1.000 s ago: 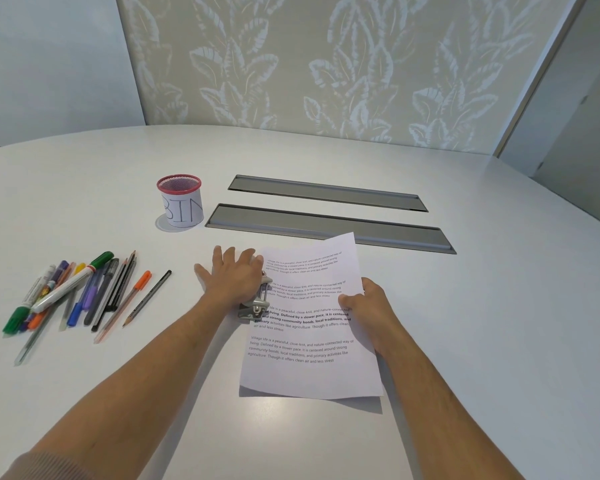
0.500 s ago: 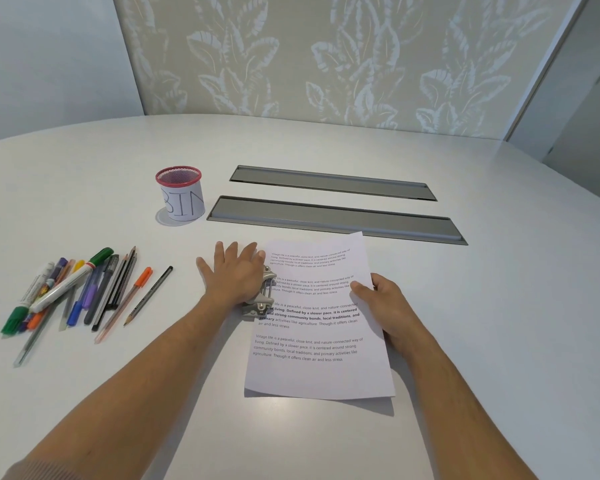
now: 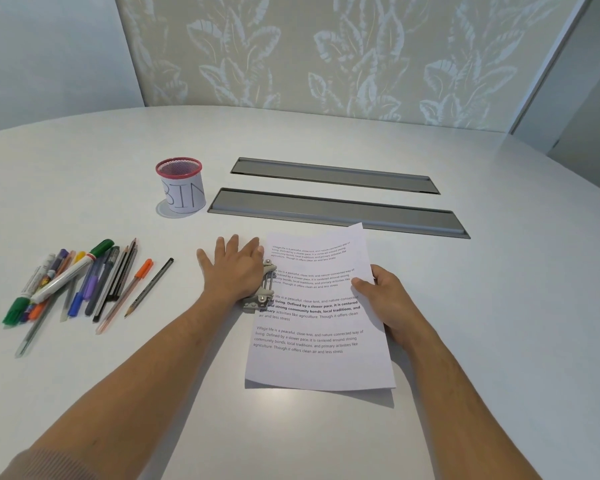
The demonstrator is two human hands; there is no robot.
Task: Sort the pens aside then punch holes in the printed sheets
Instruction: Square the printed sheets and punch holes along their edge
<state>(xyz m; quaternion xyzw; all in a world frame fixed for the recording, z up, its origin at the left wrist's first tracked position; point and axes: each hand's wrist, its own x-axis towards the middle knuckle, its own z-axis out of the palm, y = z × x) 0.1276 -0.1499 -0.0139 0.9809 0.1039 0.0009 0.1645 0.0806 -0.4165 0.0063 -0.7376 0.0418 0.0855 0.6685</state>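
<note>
Left hand (image 3: 234, 271): flat, open, pressing punch (image 3: 262, 289) to cut holes.
Right hand (image 3: 383, 296): pinching sheets (image 3: 317, 323), steadying them.

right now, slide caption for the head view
Left hand presses grey metal hole punch on printed white sheet, right hand steadying.

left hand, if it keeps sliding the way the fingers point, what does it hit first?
Probably the nearer grey table slot; the left hand points away and slightly right, and bare table lies between. The "BIN" cup sits left of that line.

head cam | faces forward-down | near table (image 3: 499, 306) | likely seated
</note>
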